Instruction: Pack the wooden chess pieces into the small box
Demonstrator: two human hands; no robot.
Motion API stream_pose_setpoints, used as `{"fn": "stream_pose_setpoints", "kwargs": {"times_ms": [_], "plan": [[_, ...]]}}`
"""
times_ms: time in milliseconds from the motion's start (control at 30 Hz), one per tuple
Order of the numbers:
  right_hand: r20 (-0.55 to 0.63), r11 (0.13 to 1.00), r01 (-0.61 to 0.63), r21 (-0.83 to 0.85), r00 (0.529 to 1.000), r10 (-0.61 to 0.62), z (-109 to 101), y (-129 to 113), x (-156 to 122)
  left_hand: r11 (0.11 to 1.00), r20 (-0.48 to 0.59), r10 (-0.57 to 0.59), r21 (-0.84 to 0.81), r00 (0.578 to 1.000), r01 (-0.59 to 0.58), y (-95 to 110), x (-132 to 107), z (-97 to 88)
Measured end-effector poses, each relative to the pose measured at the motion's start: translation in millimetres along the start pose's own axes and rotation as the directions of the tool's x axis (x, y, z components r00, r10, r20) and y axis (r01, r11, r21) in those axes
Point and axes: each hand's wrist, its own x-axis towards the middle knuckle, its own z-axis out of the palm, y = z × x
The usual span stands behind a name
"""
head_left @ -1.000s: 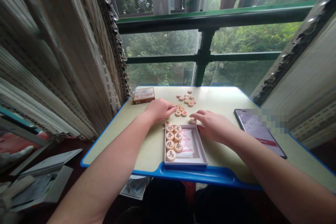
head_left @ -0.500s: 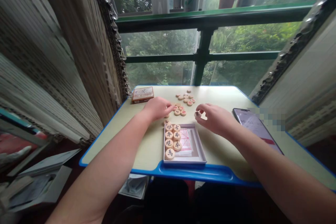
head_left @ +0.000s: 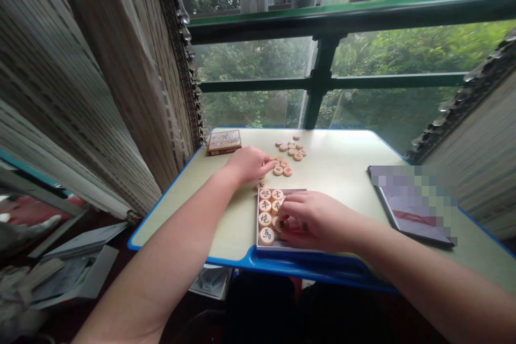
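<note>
Black-marked Chinese chess pieces (head_left: 265,219) lie in two columns along the left side of a shallow white box (head_left: 258,231). Over this box, my right hand (head_left: 318,220) is closed, pinching a Chinese chess piece (head_left: 284,224) low beside the second column. That hand hides much of the box's right side. My left hand (head_left: 249,164) reaches to the loose cluster beyond the box, fingers extended and fingertips at several pieces (head_left: 287,171). One more piece (head_left: 261,186) sits just outside the box's far left corner, partly hidden.
More loose pieces (head_left: 297,156) are scattered farther back on the blue-edged table (head_left: 342,150). A brown-sided box lid or carton (head_left: 224,142) rests at the far left. To the right lies a phone or tablet (head_left: 407,207), partly blurred out. Window rails and curtains surround the table.
My right hand has moved left and toward me, carrying its chess piece from beside the loose cluster down into the white box. My left hand stays near the loose pieces.
</note>
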Motion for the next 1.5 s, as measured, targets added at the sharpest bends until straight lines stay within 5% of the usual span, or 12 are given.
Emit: {"fn": "stream_pose_setpoints", "kwargs": {"times_ms": [1133, 1500], "plan": [[-0.019, 0.997, 0.044, -0.056, 0.999, -0.045, -3.2, 1.8, -0.9, 1.0, 0.022, -0.017, -0.016, 1.0, 0.018, 0.9, 0.6, 0.1], [-0.217, 0.97, -0.198, -0.143, 0.962, 0.165, -1.5, 18.6, 1.1, 1.0, 0.011, -0.005, -0.01, 1.0, 0.005, 0.0, 0.6, 4.0]]}}
